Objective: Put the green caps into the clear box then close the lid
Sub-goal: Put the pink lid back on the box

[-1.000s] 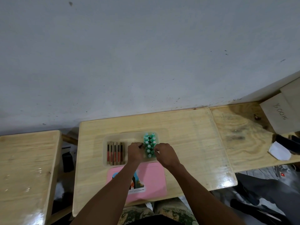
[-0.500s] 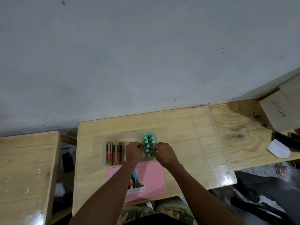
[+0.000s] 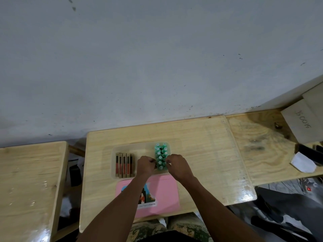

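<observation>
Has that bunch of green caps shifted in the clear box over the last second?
No. The green caps sit at the clear box's right end, same spacing from the brown sticks as before; only the camera shifted.

We face a pale grey wall [image 3: 157, 58], scuffed with small dark marks, that fills the view above the bench [image 3: 201, 145]. The bench is light varnished wood and glossy at its near right corner. A second wooden bench [image 3: 29, 180] stands just left of it, across a narrow gap, and a third wooden top [image 3: 258, 145] butts against its right side.
</observation>
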